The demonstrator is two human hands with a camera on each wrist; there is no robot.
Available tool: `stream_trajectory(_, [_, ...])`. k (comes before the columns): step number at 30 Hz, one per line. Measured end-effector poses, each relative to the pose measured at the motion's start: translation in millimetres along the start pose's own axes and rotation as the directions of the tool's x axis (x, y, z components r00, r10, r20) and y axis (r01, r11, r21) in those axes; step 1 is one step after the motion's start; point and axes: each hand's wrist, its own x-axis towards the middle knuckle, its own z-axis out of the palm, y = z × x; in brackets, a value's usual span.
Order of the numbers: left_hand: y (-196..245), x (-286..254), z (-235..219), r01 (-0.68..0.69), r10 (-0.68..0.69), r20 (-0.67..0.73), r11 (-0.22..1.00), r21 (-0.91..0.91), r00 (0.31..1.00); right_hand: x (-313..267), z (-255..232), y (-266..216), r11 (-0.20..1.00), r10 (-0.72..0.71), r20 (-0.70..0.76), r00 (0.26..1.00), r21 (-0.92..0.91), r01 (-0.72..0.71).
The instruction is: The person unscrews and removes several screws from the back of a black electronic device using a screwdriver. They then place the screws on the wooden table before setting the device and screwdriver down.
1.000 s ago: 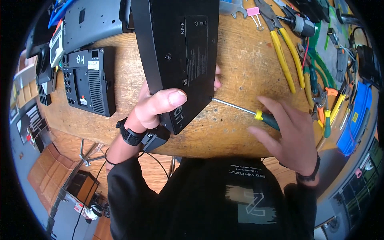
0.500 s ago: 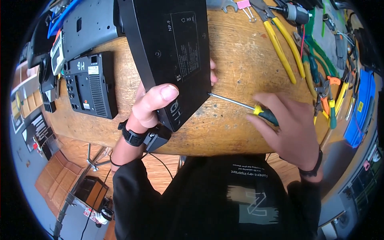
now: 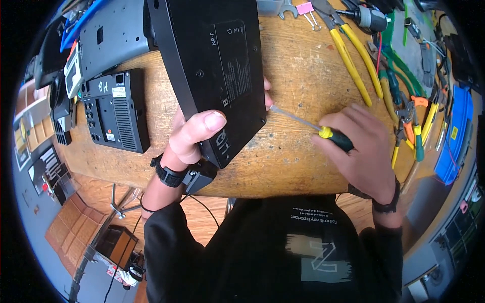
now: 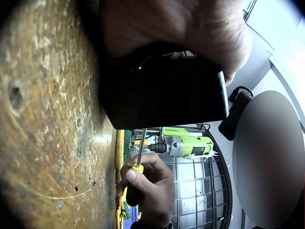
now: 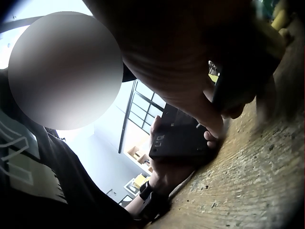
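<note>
Left hand [image 3: 193,134]: gripping, thumb extended, fingers partly hidden | right hand [image 3: 359,151]: gripping, fingers curled

Black box [image 3: 209,88] cut off at head view's top, label [image 3: 234,60] too finely printed to read, screwdriver [image 3: 299,120] blurred at shaft

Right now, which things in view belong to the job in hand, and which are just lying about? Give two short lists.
Job in hand:
black device, in the left hand
screwdriver, in the right hand

Lying about:
second black device
yellow-handled pliers
pink binder clip
wrench
</note>
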Motion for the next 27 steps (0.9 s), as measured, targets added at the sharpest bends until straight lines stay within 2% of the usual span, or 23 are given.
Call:
stream_trajectory(1, [0, 0, -1, 0.002, -0.002, 0.001, 1.0, 0.007, 1.0, 0, 1, 1, 0.999, 0.022, -0.036, 0.999, 0.036, -0.021])
stream_trajectory(4, [-1, -1, -1, 0.014, -0.014, -0.005, 1.0, 0.011, 1.0, 5, 5, -7, 0.934, 0.294, -0.047, 0.955, 0.228, -0.276])
stream_trajectory(7, [-1, -2, 1, 0.016, -0.016, -0.019, 1.0, -0.008, 1.0, 14, 24, -8, 0.884, 0.234, -0.011, 0.972, 0.418, -0.208])
stream_trajectory(10, [-1, -3, 0, 0.016, -0.017, -0.026, 1.0, -0.023, 1.0, 24, 40, -17, 0.87, 0.184, 0.035, 0.982, 0.46, -0.179])
stream_trajectory(13, [0, -5, 0, 0.036, -0.038, -0.041, 0.999, -0.036, 0.998, 30, 53, -19, 0.905, 0.084, -0.04, 0.996, 0.421, -0.059])
stream_trajectory(15, [0, -4, -3, 0.053, -0.054, -0.021, 0.998, -0.045, 0.998, 29, 59, -16, 0.901, 0.053, -0.022, 0.998, 0.431, -0.038])
stream_trajectory(18, [4, -4, -1, 0.127, -0.123, -0.069, 0.991, 0.046, 0.99, 30, 61, -16, 0.91, 0.027, -0.057, 0.998, 0.415, -0.001])
stream_trajectory(21, [-1, -5, -6, 0.054, -0.055, -0.015, 0.998, -0.044, 0.998, 32, 61, -17, 0.917, 0.005, -0.084, 0.996, 0.399, 0.029])
stream_trajectory(27, [0, -5, -7, 0.075, -0.074, 0.016, 0.997, -0.032, 0.997, 42, 56, -15, 0.918, -0.073, -0.082, 0.994, 0.385, 0.099])
